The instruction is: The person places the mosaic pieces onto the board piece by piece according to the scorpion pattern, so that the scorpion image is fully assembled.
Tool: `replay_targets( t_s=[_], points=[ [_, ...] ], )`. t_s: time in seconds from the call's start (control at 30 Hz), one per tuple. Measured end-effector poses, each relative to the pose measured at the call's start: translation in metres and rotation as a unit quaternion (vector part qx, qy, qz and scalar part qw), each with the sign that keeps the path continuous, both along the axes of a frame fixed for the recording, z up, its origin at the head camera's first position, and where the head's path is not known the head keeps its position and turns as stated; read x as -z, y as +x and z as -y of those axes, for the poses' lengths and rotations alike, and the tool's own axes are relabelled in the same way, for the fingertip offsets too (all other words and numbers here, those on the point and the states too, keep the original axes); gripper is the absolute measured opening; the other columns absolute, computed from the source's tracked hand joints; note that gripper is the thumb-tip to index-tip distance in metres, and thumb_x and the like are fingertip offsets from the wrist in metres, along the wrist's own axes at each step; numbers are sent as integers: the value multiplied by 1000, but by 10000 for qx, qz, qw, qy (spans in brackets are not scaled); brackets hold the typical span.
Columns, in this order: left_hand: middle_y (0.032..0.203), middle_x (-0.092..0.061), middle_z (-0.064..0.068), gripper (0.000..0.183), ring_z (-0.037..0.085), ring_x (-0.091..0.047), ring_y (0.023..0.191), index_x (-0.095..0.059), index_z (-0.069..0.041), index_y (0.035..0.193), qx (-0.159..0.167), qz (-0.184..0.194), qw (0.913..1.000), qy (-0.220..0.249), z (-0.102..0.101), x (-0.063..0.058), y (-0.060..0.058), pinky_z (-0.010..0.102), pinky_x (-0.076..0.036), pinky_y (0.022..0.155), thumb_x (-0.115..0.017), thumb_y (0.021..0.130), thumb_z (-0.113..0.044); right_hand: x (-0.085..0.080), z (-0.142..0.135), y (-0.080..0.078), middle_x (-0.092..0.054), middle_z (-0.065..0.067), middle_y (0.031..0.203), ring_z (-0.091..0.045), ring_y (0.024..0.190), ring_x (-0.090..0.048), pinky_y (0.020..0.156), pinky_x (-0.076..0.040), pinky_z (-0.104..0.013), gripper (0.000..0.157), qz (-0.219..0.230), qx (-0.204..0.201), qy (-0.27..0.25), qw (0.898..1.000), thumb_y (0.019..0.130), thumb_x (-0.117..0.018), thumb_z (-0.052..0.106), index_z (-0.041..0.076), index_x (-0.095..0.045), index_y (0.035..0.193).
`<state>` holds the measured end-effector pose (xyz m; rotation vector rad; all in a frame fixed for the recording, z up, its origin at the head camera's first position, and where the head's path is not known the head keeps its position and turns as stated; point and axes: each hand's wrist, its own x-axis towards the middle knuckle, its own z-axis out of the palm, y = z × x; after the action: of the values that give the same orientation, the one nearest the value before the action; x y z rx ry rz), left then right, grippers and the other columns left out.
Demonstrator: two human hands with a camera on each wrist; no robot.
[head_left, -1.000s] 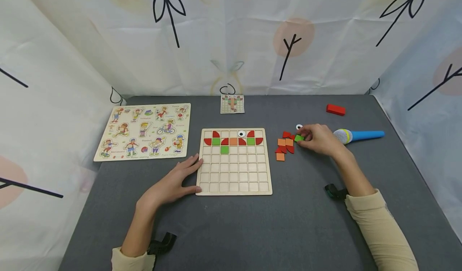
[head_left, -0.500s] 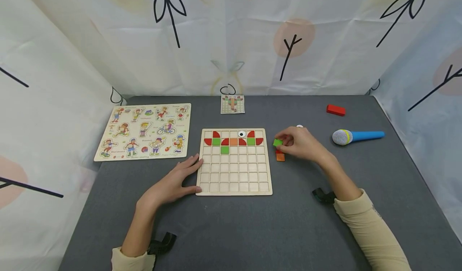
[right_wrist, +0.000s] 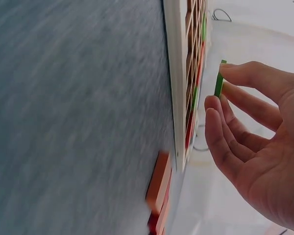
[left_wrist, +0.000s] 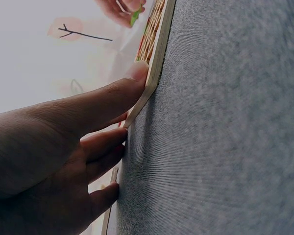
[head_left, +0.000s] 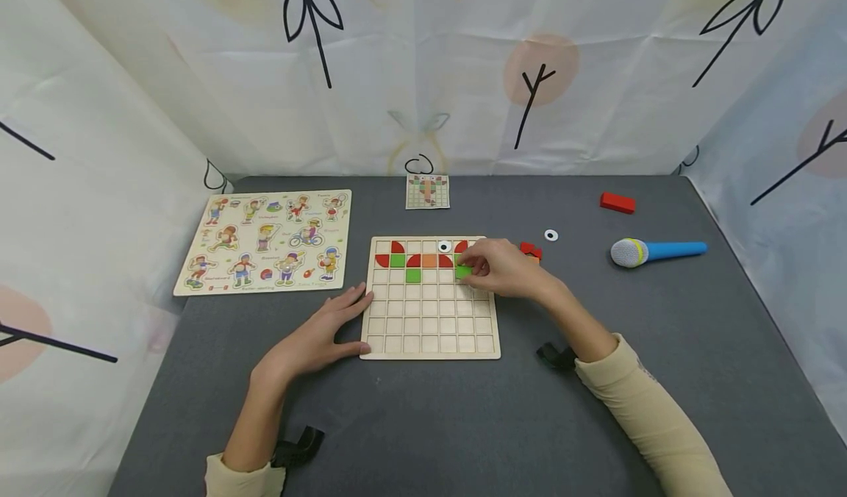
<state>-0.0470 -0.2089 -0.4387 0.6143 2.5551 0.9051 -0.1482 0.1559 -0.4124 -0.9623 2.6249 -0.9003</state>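
A wooden grid board (head_left: 429, 328) lies at the middle of the table, with red quarter-round, green and orange tiles and a white eye disc (head_left: 444, 247) in its upper rows. My right hand (head_left: 506, 267) pinches a green square tile (head_left: 464, 271) between thumb and fingers above the board's upper right part. In the right wrist view the tile (right_wrist: 219, 81) is seen edge-on, clear of the board. My left hand (head_left: 323, 334) rests at the board's left edge, fingers spread. Its thumb (left_wrist: 136, 71) touches the near left corner of the board in the left wrist view.
Loose red and orange tiles (head_left: 531, 250) lie right of the board, partly hidden behind my right hand. Another eye disc (head_left: 551, 235), a toy microphone (head_left: 655, 253) and a red block (head_left: 617, 203) are farther right. A picture puzzle board (head_left: 261, 241) lies left; a pattern card (head_left: 427, 191) is behind.
My right hand has carried the green tile left from beside the loose tiles to over the board. My left hand stays at the board's edge.
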Motion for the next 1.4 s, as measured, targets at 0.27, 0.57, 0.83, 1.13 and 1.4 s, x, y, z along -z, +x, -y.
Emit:
replay_targets(
  t_s=[0.27, 0.57, 0.83, 1.13, 1.4],
  points=[
    [180, -25, 23, 91, 51, -25, 166, -39, -2, 167, 14, -37, 10000, 16, 1, 1, -1, 76, -18, 132, -86, 94, -29, 2, 25, -2, -79, -12, 108, -19, 90, -73, 83, -60, -35, 24, 121, -170, 371, 9991, 94, -78, 7, 3, -81, 117],
    [180, -25, 23, 91, 51, -24, 166, -38, -2, 167, 28, -37, 10000, 6, 0, 1, 0, 76, -17, 132, -86, 94, -28, 1, 38, -2, -76, -14, 103, -23, 87, -66, 77, -55, -32, 22, -77, -129, 593, 9981, 93, -76, 2, 1, -82, 114],
    [180, -25, 23, 91, 51, -25, 166, -38, -2, 168, 34, -38, 10000, 8, 0, 0, 0, 76, -18, 132, -85, 95, -30, 2, 34, -2, -77, -14, 112, -23, 95, -71, 86, -61, -37, 27, 226, -22, 435, 9988, 92, -79, 4, 1, -82, 119],
    [179, -26, 23, 91, 51, -24, 166, -39, -3, 167, 5, -43, 10000, -15, 0, -1, 0, 76, -17, 132, -86, 95, -29, 0, 18, -5, -79, -16, 117, -24, 97, -78, 91, -67, -38, 27, 633, -62, -129, 9979, 93, -79, 0, -1, -80, 120],
    [181, -23, 21, 91, 50, -22, 167, -37, -3, 168, -16, 61, 10000, -21, 0, 1, 0, 75, -15, 133, -86, 95, -26, 1, -10, -8, -82, -15, 114, -26, 97, -79, 88, -67, -40, 30, 740, 346, -459, 9956, 92, -84, 3, -1, -79, 122]
  ],
)
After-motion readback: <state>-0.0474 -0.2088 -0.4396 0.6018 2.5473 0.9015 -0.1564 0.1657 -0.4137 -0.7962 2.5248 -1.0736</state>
